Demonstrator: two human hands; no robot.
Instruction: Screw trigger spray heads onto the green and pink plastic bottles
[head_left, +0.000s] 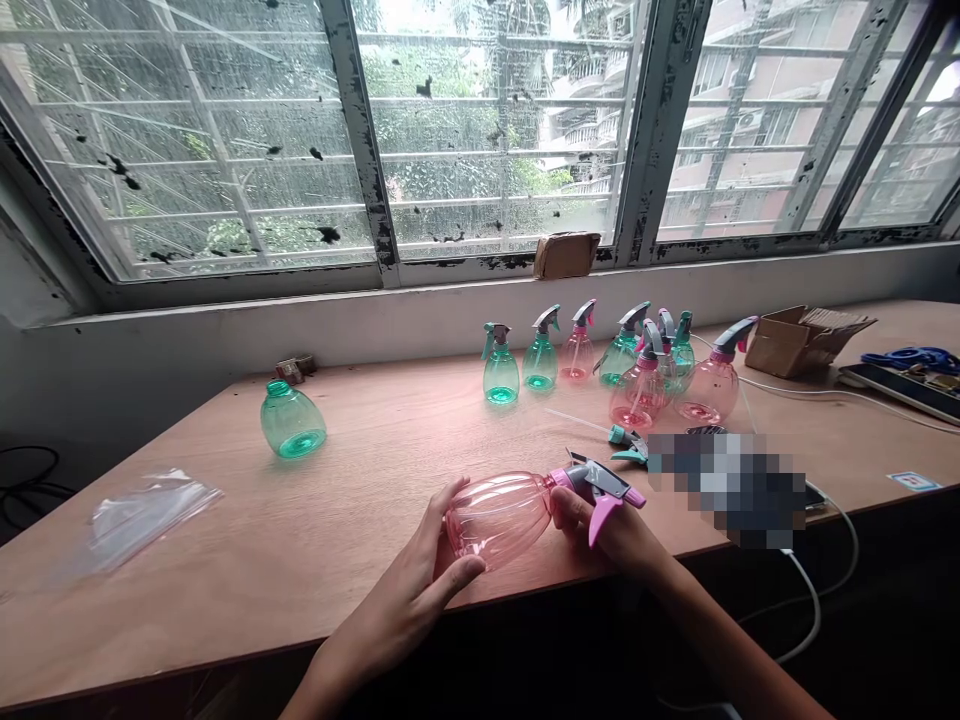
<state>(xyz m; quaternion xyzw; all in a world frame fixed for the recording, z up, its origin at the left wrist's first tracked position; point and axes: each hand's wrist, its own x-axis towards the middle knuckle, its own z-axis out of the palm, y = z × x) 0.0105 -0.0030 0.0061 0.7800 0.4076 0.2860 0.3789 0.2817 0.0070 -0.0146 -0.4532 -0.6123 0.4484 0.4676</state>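
Note:
A clear pink spray bottle (499, 515) lies sideways between my hands, over the table's front edge. My left hand (427, 570) is wrapped round its base end, thumb below and fingers behind. At the neck, my right hand (592, 525) grips near the pink collar; some of its fingers are hidden behind the grey and pink spray head (600, 485). Right of it on the table lies a loose green spray head (630, 445) with its dip tube pointing left. A green bottle (292, 420) without a spray head stands at the left.
Several green and pink spray bottles (637, 395) stand towards the wall. A clear plastic bag (154, 515) lies at the left. An open cardboard box (795, 340) and white cables (840, 390) are at the right, near a blurred-out object (735, 485).

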